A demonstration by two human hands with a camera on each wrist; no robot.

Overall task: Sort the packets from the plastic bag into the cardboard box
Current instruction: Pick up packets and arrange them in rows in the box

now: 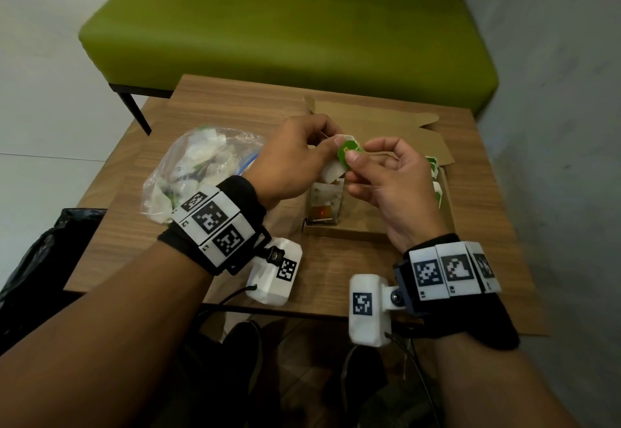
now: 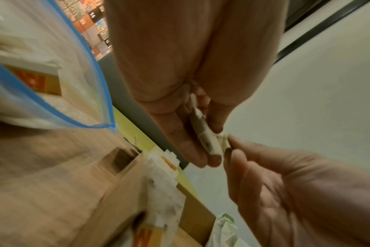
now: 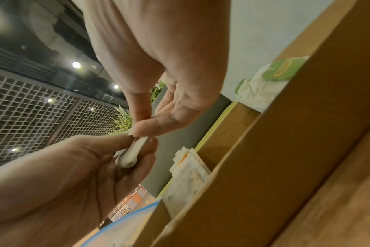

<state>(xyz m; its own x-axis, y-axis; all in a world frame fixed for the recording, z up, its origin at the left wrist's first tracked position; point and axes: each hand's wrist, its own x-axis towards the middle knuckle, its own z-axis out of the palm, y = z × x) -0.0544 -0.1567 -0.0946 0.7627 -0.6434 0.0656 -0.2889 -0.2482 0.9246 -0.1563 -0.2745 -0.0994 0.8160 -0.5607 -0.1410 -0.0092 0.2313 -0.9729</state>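
Both hands (image 1: 292, 159) (image 1: 386, 172) pinch one packet (image 1: 346, 154) — green label visible only overhead — above box (image 1: 349, 234).

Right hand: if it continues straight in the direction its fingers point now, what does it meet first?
The right hand points toward the left hand, and both pinch the same green-and-white packet. So it would press first into that packet, then the left hand's fingers. Depth seems the same.

**Dim, warm light; wrist views soft**

Your head view is dim but fairly sharp, with wide-angle bending at its edges and deep shadow under the brown wooden table (image 1: 235, 108). Both wrist views look warm and motion-blurred; small round ceiling lamps (image 3: 76, 65) glare in your right wrist view.
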